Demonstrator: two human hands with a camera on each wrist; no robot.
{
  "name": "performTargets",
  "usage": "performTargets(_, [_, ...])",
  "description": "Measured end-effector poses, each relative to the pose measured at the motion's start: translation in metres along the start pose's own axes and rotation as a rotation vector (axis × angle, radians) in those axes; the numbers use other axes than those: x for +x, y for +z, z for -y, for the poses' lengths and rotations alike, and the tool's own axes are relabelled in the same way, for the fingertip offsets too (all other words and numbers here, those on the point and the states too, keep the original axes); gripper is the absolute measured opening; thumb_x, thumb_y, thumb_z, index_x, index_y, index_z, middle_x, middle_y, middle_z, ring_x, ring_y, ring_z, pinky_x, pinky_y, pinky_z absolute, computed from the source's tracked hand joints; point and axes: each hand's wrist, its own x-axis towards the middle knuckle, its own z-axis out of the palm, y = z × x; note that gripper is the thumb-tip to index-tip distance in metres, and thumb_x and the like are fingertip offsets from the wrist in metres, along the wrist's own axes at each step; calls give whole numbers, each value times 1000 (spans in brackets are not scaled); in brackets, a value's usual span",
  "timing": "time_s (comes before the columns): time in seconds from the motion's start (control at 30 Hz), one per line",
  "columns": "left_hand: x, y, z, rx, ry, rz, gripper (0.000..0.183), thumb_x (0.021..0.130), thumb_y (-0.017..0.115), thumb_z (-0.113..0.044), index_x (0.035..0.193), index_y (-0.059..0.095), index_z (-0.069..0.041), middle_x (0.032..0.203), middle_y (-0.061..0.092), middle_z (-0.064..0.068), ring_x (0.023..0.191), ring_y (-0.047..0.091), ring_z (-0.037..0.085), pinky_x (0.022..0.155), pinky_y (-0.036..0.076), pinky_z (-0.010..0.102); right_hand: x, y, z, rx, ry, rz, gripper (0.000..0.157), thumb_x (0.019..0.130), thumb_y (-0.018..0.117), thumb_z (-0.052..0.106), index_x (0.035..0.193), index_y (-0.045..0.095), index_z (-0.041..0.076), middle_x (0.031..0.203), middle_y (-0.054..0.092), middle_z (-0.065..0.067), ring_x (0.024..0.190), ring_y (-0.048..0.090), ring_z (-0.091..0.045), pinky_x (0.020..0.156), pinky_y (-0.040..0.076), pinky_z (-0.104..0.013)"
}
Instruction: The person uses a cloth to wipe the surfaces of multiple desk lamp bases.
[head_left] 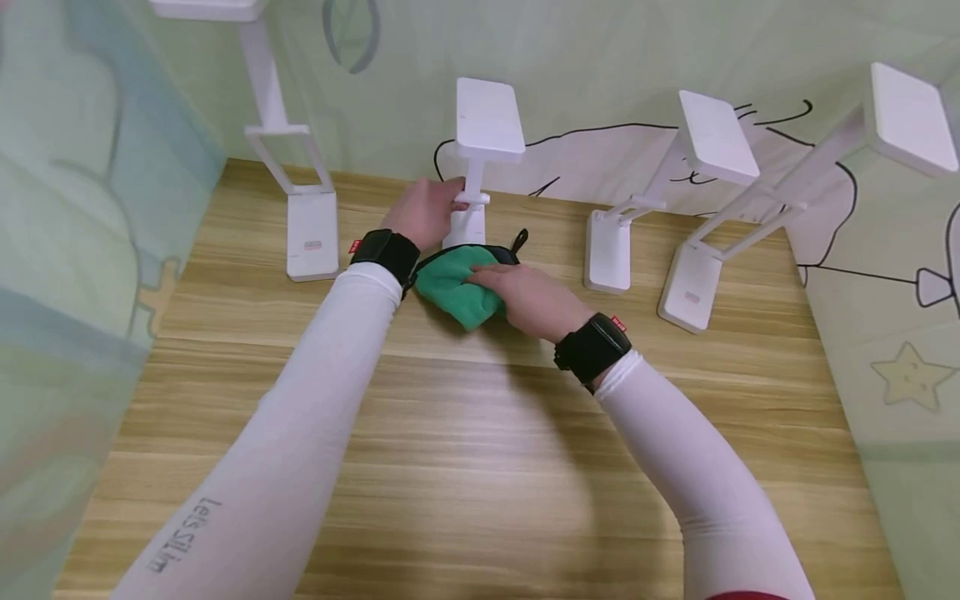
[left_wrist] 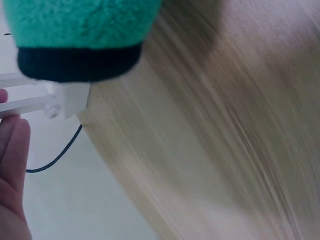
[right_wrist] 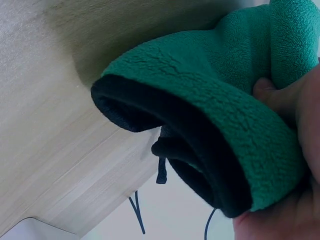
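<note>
L hand (head_left: 422,215) has its grip on the thin arm of a white lamp (head_left: 489,117), w/ fingers bent round it near the hinge, just above the base. R hand (head_left: 540,302) has its grip on a soft green cloth (head_left: 453,287), pinched btwn thumb & fingers, so that grip is nearly closed w/ just cloth in it. The cloth is bunched up at the front of that lamp's base, hiding part of it, in the back half of the wood bench (head_left: 465,450). It has a black edge & a small black loop (head_left: 520,241) at the R end. Another white lamp, the L lamp (head_left: 312,236), is on the L side. Two more are on the R side, the near R lamp (head_left: 609,250) & the far R lamp (head_left: 692,283). Behind them all is a pale green wall (head_left: 585,58) w/ line pics. Each wrist has a black band (head_left: 594,348) & a white sleeve (head_left: 300,433).
</note>
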Motion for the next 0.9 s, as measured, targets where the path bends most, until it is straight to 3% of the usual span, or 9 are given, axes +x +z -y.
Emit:
performTargets(0.13, [0, -7, 2, -46, -31, 33, 27, 104, 46, -3, 126, 57, -13, 124, 66, 8, 111, 59, 20, 93, 51, 38, -2, -5, 1, -13, 1, -20, 57, 91, 51, -11, 143, 51, 13, 141, 53, -5, 131, 43, -21, 108, 39, -39])
performTargets(0.33, [-3, -16, 19, -60, -51, -23, 29, 102, 45, 3, 124, 59, -8, 125, 65, 9, 113, 58, 20, 92, 50, 38, -9, -13, 1, -24, 41, -52, 61, 90, 51, -12, 144, 50, 16, 141, 53, -6, 129, 46, -23, 104, 43, -40])
performTargets(0.53, [-9, -21, 33, -18, -67, -53, 23, 104, 48, -7, 125, 59, -8, 123, 66, 10, 101, 57, 21, 83, 47, 37, -15, -15, -1, -31, 73, -73, 63, 90, 51, -12, 144, 50, 19, 141, 54, -5, 126, 49, -21, 99, 48, -41])
performTargets(0.7, [-17, -27, 35, 8, -110, -74, 21, 105, 49, -16, 123, 58, -8, 119, 66, 11, 95, 57, 24, 77, 46, 38, -16, -15, 1, -19, 67, -80, 61, 91, 49, -12, 144, 51, 18, 140, 55, -6, 126, 49, -22, 100, 47, -41])
performTargets(0.77, [-21, -28, 34, 18, -136, -74, 28, 106, 49, -21, 130, 53, -10, 118, 65, 13, 92, 57, 25, 76, 46, 39, -16, -16, 1, -21, 66, -83, 61, 91, 49, -12, 144, 50, 18, 140, 55, -6, 126, 49, -22, 100, 47, -41])
performTargets(0.9, [-27, -27, 34, 84, -166, -126, 51, 103, 51, -33, 147, 36, -12, 97, 65, 13, 75, 59, 28, 64, 47, 40, -16, -17, 0, -21, 70, -98, 59, 92, 50, -11, 144, 51, 17, 138, 56, -7, 124, 51, -21, 99, 47, -41])
